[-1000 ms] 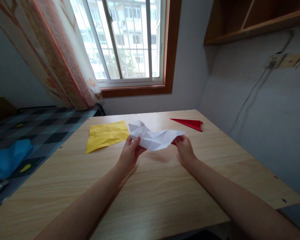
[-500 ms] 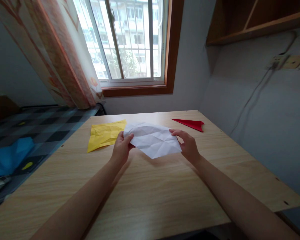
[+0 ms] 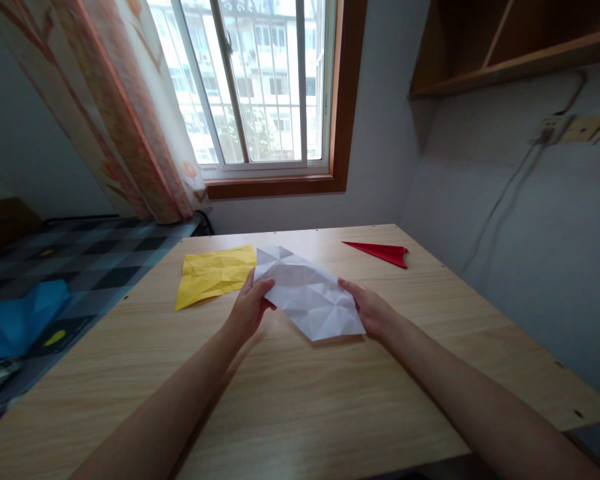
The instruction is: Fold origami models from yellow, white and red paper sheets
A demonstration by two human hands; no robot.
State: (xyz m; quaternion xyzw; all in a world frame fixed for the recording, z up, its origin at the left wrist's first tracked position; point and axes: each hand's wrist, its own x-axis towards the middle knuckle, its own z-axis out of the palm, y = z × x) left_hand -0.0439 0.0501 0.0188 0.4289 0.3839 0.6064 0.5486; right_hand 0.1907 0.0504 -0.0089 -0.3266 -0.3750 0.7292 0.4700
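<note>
A creased white paper sheet (image 3: pixel 305 293) is spread nearly flat just above the wooden table (image 3: pixel 330 400). My left hand (image 3: pixel 249 308) pinches its left edge between thumb and fingers. My right hand (image 3: pixel 371 311) holds its right edge, fingers partly under the sheet. A crumpled yellow paper sheet (image 3: pixel 214 273) lies on the table just left of the white one, touching or slightly under its far corner. A folded red paper triangle (image 3: pixel 381 253) lies farther back on the right.
The table's right edge runs close to a grey wall with a cable and socket (image 3: pixel 553 127). A window (image 3: pixel 260 87) and curtain (image 3: pixel 115 113) stand behind the table. A bed with checked cover and a blue item (image 3: pixel 20 317) is at left.
The white paper was half folded and raised a second ago. Both hands have spread it out and lowered it toward the table, with the right hand sliding to the sheet's near right edge.
</note>
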